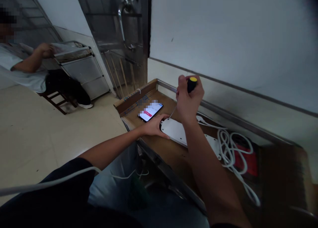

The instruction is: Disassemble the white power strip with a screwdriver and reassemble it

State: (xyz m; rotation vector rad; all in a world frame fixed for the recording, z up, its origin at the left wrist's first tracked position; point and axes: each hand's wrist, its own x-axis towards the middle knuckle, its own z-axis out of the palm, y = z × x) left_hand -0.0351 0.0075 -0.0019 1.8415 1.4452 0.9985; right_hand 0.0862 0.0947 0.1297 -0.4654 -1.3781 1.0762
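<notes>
A white power strip lies on a brown wooden table. My left hand grips the strip's near end, fingers curled around it. My right hand is closed around a screwdriver with a black and yellow handle, held upright. Its thin metal shaft slants down to the strip's left end. The strip's white cable lies coiled to the right.
A phone with a lit screen lies on the table just beyond the strip. A red object sits under the cable coil. A person sits on a stool at far left beside a metal cabinet. A wall runs behind the table.
</notes>
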